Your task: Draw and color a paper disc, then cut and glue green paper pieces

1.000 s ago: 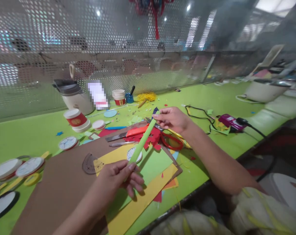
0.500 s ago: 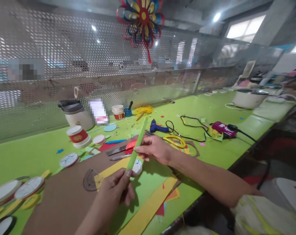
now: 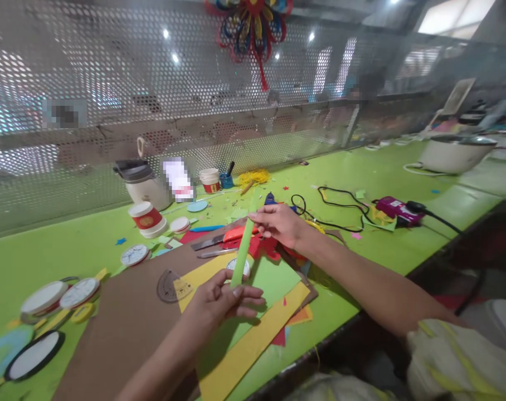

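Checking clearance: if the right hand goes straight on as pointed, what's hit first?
Beyond the light-green strip it pinches, the right hand would probably meet the light-blue disc first; depth is unclear, so it may pass above.

both hands (image 3: pixel 223 301) (image 3: pixel 280 224) pinch slanted green strip (image 3: pixel 243 249) | below: light-green sheet (image 3: pixel 276 278), brown sheet (image 3: pixel 123 314) | left of hands: protractor (image 3: pixel 169 287)

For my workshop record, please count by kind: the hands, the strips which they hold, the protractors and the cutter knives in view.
Left hand and right hand: 2
Green strip: 1
Protractor: 1
Cutter knife: 1
Total: 5
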A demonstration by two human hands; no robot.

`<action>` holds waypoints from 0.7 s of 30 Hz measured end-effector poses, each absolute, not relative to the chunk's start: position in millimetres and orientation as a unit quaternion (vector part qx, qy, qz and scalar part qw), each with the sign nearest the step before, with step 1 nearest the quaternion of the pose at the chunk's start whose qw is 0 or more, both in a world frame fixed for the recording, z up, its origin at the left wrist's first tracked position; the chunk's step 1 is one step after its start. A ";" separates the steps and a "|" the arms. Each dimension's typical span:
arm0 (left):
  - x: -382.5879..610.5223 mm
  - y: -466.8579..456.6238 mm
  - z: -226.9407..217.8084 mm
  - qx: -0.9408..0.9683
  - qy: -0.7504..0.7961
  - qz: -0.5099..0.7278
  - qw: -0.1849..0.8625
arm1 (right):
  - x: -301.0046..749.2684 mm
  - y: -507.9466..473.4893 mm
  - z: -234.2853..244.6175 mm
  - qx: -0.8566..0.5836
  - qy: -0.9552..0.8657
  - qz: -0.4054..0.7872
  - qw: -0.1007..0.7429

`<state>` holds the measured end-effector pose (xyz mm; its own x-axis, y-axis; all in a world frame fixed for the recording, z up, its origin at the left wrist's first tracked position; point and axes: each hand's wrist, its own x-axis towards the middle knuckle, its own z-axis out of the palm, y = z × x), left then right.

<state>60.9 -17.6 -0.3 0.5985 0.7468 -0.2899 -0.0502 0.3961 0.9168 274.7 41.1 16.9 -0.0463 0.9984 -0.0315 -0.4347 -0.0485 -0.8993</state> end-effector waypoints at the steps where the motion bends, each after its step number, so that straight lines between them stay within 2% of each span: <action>1: 61.1 -18.6 -0.3 0.480 0.357 0.265 0.757 | 275.5 42.0 16.4 -0.378 -0.374 0.616 0.581; 15: 59.0 -15.0 0.4 0.453 0.384 0.245 0.766 | 312.8 57.7 28.4 -0.383 -0.362 0.532 0.663; 21: 43.7 1.3 11.1 0.488 0.458 0.372 0.642 | 314.6 54.3 31.8 -0.382 -0.382 0.516 0.664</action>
<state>43.7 1.3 11.1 0.3024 0.9262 -0.2251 -0.0305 0.2455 0.9689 314.6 54.3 31.8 0.1749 0.9780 0.1135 -0.3935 0.1751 -0.9025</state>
